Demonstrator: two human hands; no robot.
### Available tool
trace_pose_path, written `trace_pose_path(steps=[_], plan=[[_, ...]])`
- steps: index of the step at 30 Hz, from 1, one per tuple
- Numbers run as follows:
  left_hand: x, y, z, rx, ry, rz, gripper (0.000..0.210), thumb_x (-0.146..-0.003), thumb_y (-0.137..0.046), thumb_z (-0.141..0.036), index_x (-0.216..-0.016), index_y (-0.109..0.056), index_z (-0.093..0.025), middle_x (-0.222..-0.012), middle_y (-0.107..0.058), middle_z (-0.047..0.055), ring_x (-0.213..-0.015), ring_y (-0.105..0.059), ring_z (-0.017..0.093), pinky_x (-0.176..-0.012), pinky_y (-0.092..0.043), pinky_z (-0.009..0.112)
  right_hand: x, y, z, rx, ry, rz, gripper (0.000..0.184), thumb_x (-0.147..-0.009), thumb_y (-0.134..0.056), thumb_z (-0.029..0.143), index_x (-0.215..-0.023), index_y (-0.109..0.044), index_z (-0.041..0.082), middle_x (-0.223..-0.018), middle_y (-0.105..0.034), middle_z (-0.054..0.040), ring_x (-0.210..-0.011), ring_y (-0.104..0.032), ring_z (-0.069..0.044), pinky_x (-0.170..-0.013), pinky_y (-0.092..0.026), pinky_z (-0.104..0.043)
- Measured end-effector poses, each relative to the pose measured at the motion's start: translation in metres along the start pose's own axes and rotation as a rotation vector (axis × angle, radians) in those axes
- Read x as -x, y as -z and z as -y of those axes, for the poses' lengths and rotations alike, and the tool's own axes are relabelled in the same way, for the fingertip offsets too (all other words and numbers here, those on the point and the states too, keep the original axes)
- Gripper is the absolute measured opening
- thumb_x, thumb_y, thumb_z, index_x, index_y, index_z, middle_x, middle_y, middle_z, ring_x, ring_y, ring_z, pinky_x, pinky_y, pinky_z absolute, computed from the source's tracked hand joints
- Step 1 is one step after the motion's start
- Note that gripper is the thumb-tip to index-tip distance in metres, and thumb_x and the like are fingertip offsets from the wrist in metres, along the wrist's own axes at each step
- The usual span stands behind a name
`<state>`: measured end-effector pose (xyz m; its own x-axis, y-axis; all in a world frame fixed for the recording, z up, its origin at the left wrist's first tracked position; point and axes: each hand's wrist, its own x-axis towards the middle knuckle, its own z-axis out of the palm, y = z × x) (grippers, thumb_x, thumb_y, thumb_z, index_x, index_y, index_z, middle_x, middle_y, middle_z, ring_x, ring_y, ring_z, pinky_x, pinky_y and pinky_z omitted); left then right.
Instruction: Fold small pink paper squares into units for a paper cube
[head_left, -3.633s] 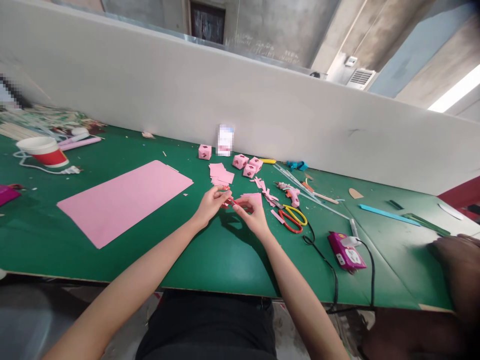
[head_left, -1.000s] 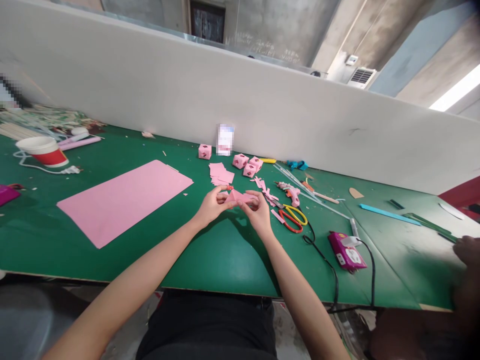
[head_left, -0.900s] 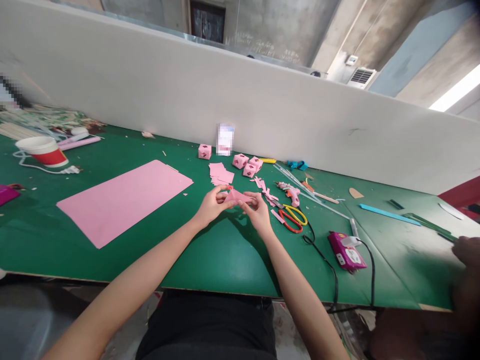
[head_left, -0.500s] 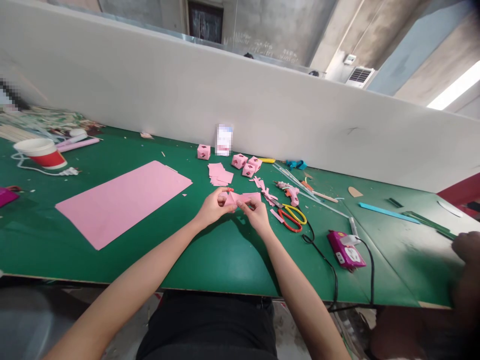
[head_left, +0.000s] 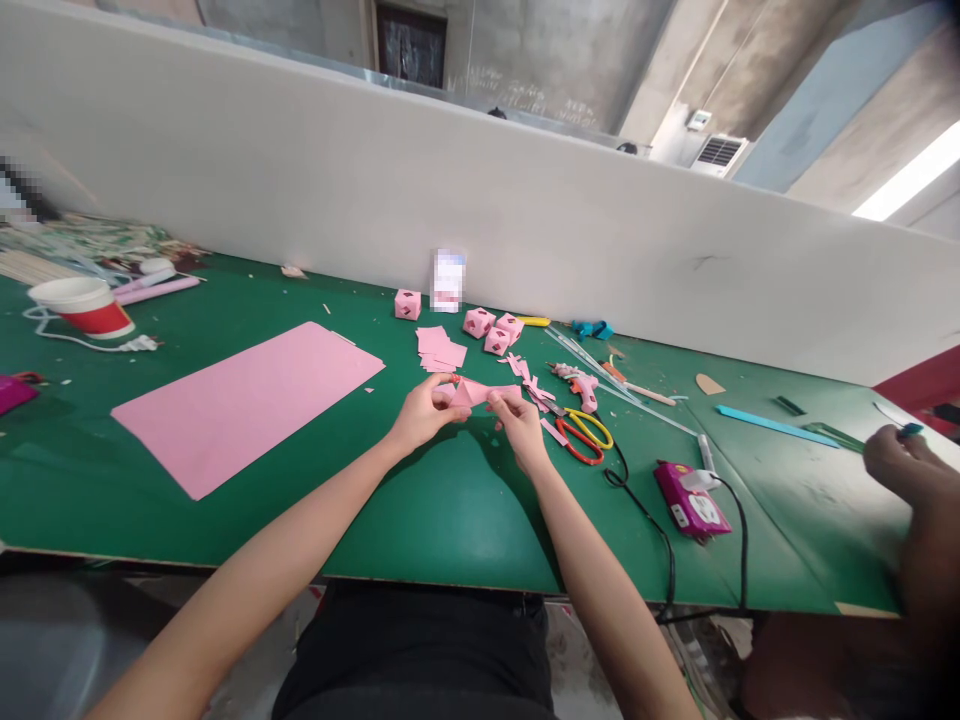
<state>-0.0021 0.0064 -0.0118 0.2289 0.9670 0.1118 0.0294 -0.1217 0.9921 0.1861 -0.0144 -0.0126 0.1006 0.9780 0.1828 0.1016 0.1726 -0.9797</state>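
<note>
Between my two hands is a folded piece of pink paper [head_left: 469, 393], raised a little above the green table. My left hand [head_left: 426, 412] pinches its left end, and my right hand [head_left: 516, 420] grips its right part between thumb and fingers. Just beyond lie pink paper squares [head_left: 439, 348] in a loose stack. Several pink paper cubes [head_left: 480, 322] with dark diamond-shaped openings stand farther back. Pink paper scraps [head_left: 525, 375] and scissors [head_left: 581, 437] with red and yellow handles are right of my right hand.
A large pink sheet [head_left: 247, 410] lies to the left, with a paper cup [head_left: 82, 305] behind it. A pink glue gun [head_left: 577, 385], its black cord and a magenta box [head_left: 691, 498] are on the right. A co-worker's hand [head_left: 904, 465] reaches in at the right edge.
My right hand has shifted slightly right along the pink paper, showing more of its pointed fold. The co-worker's hand has come farther in from the right.
</note>
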Motion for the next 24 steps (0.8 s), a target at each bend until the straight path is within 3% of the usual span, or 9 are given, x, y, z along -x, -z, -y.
trace_pose_path(steps=[7,10,17,24], plan=[[0.0002,-0.0017,0.0004,0.048,-0.025,0.005,0.072,-0.07,-0.085,-0.039,-0.13,-0.052,-0.016,-0.087,-0.078,0.008,-0.084,-0.077,0.025,-0.081,-0.06,0.038,-0.0004,0.0023,0.0017,-0.069,-0.014,-0.083,0.048,-0.073,-0.074,0.066,-0.079,-0.075,0.018,-0.072,-0.067,-0.003,-0.063,-0.057,-0.015,-0.048,-0.041,-0.025],[-0.0001,-0.0009,0.0,0.053,-0.034,-0.006,0.068,-0.072,-0.083,-0.037,-0.129,-0.053,-0.016,-0.084,-0.078,0.007,-0.081,-0.076,0.024,-0.082,-0.06,0.038,-0.0006,0.0006,0.0032,-0.119,-0.059,-0.092,0.05,-0.069,-0.077,0.067,-0.079,-0.074,0.018,-0.072,-0.068,-0.0033,-0.067,-0.061,-0.016,-0.047,-0.042,-0.023],[0.0012,0.0019,0.0019,-0.174,-0.121,-0.058,0.052,-0.077,-0.079,-0.033,-0.124,-0.06,-0.022,-0.081,-0.079,0.003,-0.08,-0.077,0.025,-0.086,-0.059,0.04,0.0003,-0.0032,0.009,-0.292,-0.208,-0.032,0.055,-0.071,-0.072,0.072,-0.087,-0.072,0.02,-0.091,-0.073,-0.0083,-0.077,-0.07,-0.02,-0.047,-0.049,-0.023],[0.004,0.0017,-0.0015,-0.253,-0.172,-0.104,0.049,-0.078,-0.079,-0.038,-0.121,-0.061,-0.024,-0.089,-0.08,0.004,-0.083,-0.077,0.025,-0.088,-0.057,0.039,0.0002,-0.0017,0.0089,-0.283,-0.157,-0.071,0.049,-0.063,-0.082,0.062,-0.087,-0.074,0.02,-0.082,-0.07,-0.0031,-0.071,-0.068,-0.016,-0.053,-0.053,-0.023]])
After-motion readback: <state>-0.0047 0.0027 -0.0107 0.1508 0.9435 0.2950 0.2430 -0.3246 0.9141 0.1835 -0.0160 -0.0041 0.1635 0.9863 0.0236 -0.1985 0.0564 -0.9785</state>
